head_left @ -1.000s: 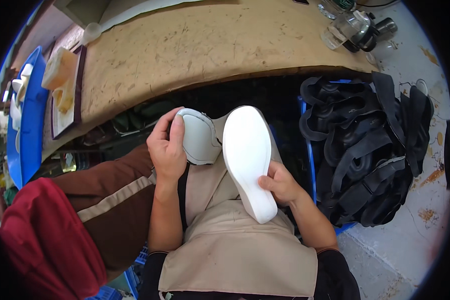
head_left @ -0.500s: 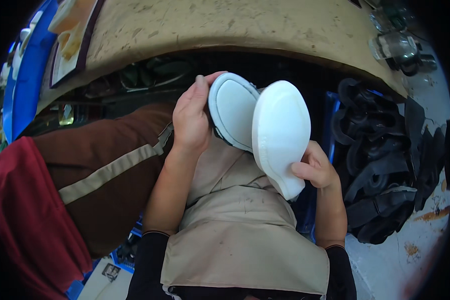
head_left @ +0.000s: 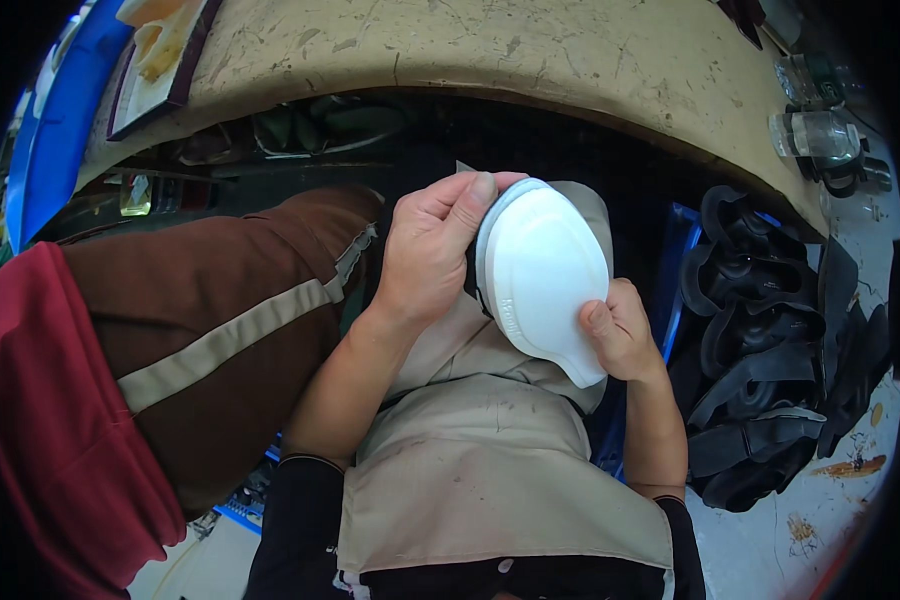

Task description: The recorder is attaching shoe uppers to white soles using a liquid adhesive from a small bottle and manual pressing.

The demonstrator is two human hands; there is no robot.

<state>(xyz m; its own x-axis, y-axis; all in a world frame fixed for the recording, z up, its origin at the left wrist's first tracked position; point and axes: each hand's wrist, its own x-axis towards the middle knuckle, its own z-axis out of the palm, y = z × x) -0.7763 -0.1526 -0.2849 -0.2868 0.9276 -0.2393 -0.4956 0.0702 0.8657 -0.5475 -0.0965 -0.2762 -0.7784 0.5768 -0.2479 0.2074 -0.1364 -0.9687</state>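
Observation:
In front of my lap, a white shoe sole (head_left: 550,270) is held with its broad rounded end up and its narrow end toward me. My right hand (head_left: 625,332) grips it near the narrow end, thumb on the face I see. Directly behind it lies a light-blue-edged shoe part (head_left: 487,225), mostly hidden by the sole, with only its rim showing along the upper left. My left hand (head_left: 432,240) holds this part, the thumb at the rim and the fingers partly hidden behind. The two pieces overlap; whether they touch all along cannot be made out.
A worn tan worktable (head_left: 450,50) curves across the front. Black shoe uppers (head_left: 765,330) are piled at my right beside a blue crate edge (head_left: 680,260). Clear bottles (head_left: 815,135) stand at the far right. Another person's brown-trousered leg (head_left: 220,310) is close at my left.
The white sole has moved left over the light blue part, covering most of its face. My left hand has shifted right, and the pieces now nearly line up.

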